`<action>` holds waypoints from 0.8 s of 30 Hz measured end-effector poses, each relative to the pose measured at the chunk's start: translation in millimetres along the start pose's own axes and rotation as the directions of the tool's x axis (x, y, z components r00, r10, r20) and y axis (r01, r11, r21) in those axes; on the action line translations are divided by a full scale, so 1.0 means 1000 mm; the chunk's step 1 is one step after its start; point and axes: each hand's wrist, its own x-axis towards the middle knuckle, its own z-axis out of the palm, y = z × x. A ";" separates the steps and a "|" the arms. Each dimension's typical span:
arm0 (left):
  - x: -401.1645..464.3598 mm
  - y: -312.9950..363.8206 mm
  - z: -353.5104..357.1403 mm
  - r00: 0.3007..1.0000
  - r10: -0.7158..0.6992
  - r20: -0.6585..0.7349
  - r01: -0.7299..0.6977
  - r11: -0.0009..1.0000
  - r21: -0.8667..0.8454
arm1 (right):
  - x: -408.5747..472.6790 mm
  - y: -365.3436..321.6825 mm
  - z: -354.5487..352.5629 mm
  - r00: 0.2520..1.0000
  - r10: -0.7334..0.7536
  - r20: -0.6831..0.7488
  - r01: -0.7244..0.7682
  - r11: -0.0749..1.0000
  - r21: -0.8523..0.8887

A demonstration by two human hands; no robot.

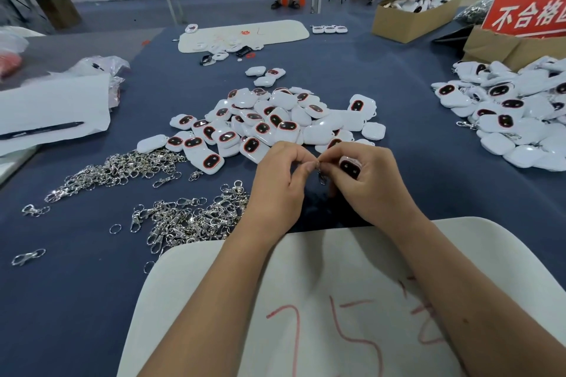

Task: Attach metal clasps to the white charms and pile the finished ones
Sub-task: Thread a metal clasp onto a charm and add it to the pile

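My right hand [370, 180] grips a white charm [349, 167] with a dark, red-rimmed oval face. My left hand [281, 184] pinches a metal clasp [321, 176] that hangs between both hands at the charm's edge. Behind the hands, a heap of loose white charms [269, 122] lies on the blue table cloth [76, 285]. To the left are two spreads of silver clasps, one near the front [190, 217] and one further out [116, 168]. At the right edge sits a big pile of charms with clasps on them [517, 113].
A white board with red scribbles [306, 300] lies under my forearms. White paper with a pen [52, 113] is on the left. Cardboard boxes [410, 18] and a red sign [526, 12] stand at the back right. Another white board [245, 35] lies further back.
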 end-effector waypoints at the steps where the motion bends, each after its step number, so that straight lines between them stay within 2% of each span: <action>1: 0.000 0.000 0.000 1.000 0.004 -0.008 -0.004 1.000 0.000 | -0.001 -0.001 0.000 1.000 -0.009 -0.019 0.009 1.000 -0.012; 12: 0.001 0.004 0.001 0.984 0.099 -0.146 -0.110 0.992 -0.069 | -0.005 -0.007 0.008 0.964 -0.156 -0.217 0.155 0.988 -0.023; 19: -0.001 0.008 0.004 0.972 0.139 -0.191 -0.145 0.989 -0.020 | -0.006 -0.008 0.011 0.961 -0.124 -0.249 0.141 0.989 0.053; 24: -0.004 0.009 0.006 0.972 0.101 -0.213 -0.115 0.992 -0.052 | -0.005 -0.010 0.013 0.967 -0.088 -0.239 0.115 0.988 0.101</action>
